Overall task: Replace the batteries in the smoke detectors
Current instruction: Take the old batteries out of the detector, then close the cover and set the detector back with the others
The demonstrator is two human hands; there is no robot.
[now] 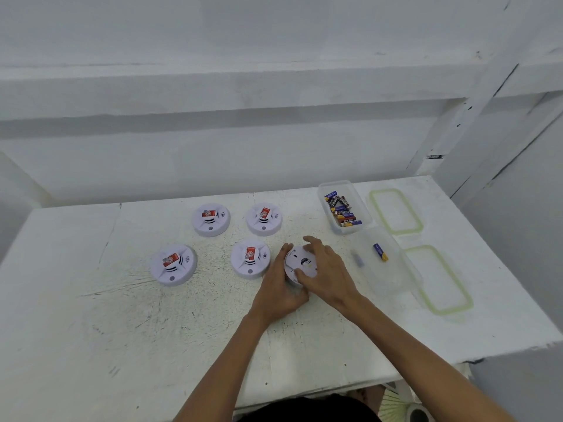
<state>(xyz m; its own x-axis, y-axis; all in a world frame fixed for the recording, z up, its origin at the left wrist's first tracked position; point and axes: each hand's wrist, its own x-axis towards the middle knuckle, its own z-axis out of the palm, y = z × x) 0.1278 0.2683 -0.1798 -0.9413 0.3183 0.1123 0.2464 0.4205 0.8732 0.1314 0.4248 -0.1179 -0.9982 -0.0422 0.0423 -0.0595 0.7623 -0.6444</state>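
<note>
A scuffed white desk stands against white walls. Right of its middle, the left hand cups a smoke detector and the right hand curls over it. Four other detectors sit left.

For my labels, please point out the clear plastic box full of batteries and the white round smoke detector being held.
The clear plastic box full of batteries [336, 187]: head view, bare far end of the box.
The white round smoke detector being held [297, 258]: head view, flat face turned up.
</note>
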